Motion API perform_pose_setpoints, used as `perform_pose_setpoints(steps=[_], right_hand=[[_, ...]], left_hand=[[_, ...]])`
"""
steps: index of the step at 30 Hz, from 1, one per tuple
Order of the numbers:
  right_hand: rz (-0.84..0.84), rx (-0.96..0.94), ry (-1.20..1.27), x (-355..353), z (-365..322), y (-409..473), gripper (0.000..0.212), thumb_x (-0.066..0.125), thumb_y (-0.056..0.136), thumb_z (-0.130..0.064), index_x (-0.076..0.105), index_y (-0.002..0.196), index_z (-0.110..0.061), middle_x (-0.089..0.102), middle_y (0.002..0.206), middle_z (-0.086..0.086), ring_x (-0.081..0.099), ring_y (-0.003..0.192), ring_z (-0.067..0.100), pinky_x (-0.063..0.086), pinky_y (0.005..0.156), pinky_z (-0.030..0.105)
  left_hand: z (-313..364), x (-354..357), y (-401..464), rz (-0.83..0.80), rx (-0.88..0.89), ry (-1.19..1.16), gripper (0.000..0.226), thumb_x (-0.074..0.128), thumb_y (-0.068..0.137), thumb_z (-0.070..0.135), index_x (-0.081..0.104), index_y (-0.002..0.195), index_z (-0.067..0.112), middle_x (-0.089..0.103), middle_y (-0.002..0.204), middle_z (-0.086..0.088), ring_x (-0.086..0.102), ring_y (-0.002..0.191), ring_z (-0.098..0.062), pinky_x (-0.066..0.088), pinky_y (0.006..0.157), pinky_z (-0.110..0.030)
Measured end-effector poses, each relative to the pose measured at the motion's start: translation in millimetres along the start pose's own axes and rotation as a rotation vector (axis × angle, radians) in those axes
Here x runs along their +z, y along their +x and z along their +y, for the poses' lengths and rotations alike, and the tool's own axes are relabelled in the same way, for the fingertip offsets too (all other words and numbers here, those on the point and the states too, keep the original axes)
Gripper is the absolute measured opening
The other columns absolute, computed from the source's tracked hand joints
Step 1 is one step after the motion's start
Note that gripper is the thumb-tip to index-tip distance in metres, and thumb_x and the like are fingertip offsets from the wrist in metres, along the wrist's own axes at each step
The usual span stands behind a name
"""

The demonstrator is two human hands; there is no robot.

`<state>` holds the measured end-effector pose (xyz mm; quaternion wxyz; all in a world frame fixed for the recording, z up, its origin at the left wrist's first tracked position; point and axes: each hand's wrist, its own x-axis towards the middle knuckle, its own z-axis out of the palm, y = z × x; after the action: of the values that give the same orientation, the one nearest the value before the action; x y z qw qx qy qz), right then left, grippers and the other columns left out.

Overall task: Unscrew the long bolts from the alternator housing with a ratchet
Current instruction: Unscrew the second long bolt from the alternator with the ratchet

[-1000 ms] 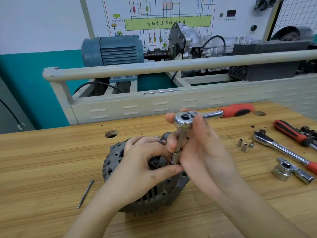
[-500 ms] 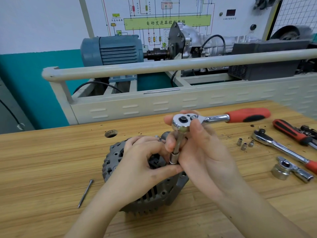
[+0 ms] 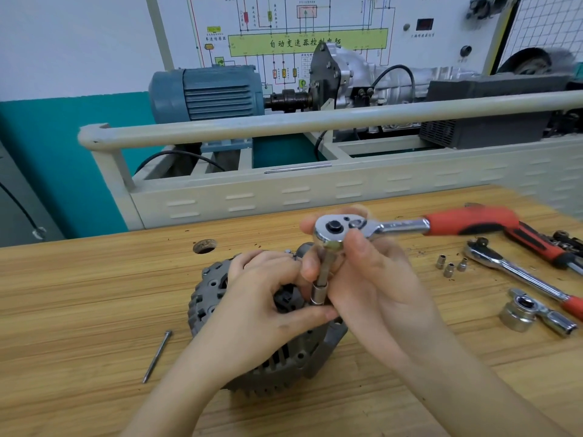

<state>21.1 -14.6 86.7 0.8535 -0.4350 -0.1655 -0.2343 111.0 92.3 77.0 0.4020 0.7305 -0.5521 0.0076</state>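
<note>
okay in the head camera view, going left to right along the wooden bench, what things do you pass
Loose long bolt → alternator housing under the left hand → right hand at the ratchet head → three small sockets → spare ratchet → large socket on a short handle.

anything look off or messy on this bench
Mostly tidy. One long bolt lies loose on the workbench left of the alternator, and dark crumbs speckle the wood near three small sockets.
</note>
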Motion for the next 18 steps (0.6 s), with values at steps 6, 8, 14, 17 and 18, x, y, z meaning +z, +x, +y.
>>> perform_pose_setpoints(steps=[6, 8, 14, 17, 18], right_hand=[[0.02, 0.047, 0.027, -3.5, -1.1, 3.7, 0.032, 0.07, 0.072, -0.04, 0.069, 0.093, -0.017, 0.07, 0.091, 0.002, 0.063, 0.065, 0.012, 0.051, 0.066, 0.025], [0.018, 0.055, 0.064, -4.1, -1.5, 3.8, 0.031, 0.072, 0.071, -0.039, 0.07, 0.092, -0.018, 0.07, 0.09, 0.003, 0.063, 0.065, 0.012, 0.051, 0.066, 0.025], [0.047, -0.01, 0.015, -1.3, 0.9, 1.3, 0.03, 0.083, 0.059, -0.029, 0.067, 0.083, -0.019, 0.068, 0.082, 0.005, 0.062, 0.065, 0.013, 0.051, 0.064, 0.025], [0.035, -0.01, 0.007, -1.3, -0.1, 1.7, 0.029, 0.08, 0.063, -0.031, 0.067, 0.086, -0.017, 0.069, 0.088, 0.004, 0.062, 0.066, 0.013, 0.051, 0.066, 0.026], [0.036, -0.004, 0.007, -1.4, -0.4, 2.1, 0.031, 0.078, 0.065, -0.033, 0.067, 0.087, -0.015, 0.07, 0.089, 0.004, 0.062, 0.065, 0.013, 0.051, 0.066, 0.026]], left_hand=[[-1.7, -3.7, -0.5, -0.045, 0.046, -0.007, 0.047, 0.057, 0.061, 0.061, 0.072, 0.087, 0.024, 0.053, 0.107, 0.03, 0.033, 0.112, 0.02, 0.006, 0.102, -0.008], [-2.0, -3.1, -0.3, -0.039, 0.042, 0.005, 0.044, 0.058, 0.062, 0.06, 0.072, 0.083, 0.024, 0.057, 0.101, 0.028, 0.038, 0.111, 0.016, 0.008, 0.103, -0.012], [0.9, 0.2, 0.1, 0.014, -0.008, 0.023, 0.042, 0.052, 0.058, 0.065, 0.059, 0.065, 0.023, 0.059, 0.092, 0.013, 0.045, 0.1, 0.009, 0.012, 0.101, -0.013], [0.0, -1.6, -0.2, -0.006, 0.006, 0.014, 0.046, 0.051, 0.06, 0.065, 0.066, 0.072, 0.023, 0.063, 0.093, 0.017, 0.044, 0.105, 0.011, 0.012, 0.105, -0.019], [-0.6, -2.6, -0.1, -0.023, 0.015, 0.013, 0.049, 0.051, 0.061, 0.065, 0.069, 0.078, 0.023, 0.064, 0.094, 0.018, 0.043, 0.108, 0.01, 0.012, 0.106, -0.022]])
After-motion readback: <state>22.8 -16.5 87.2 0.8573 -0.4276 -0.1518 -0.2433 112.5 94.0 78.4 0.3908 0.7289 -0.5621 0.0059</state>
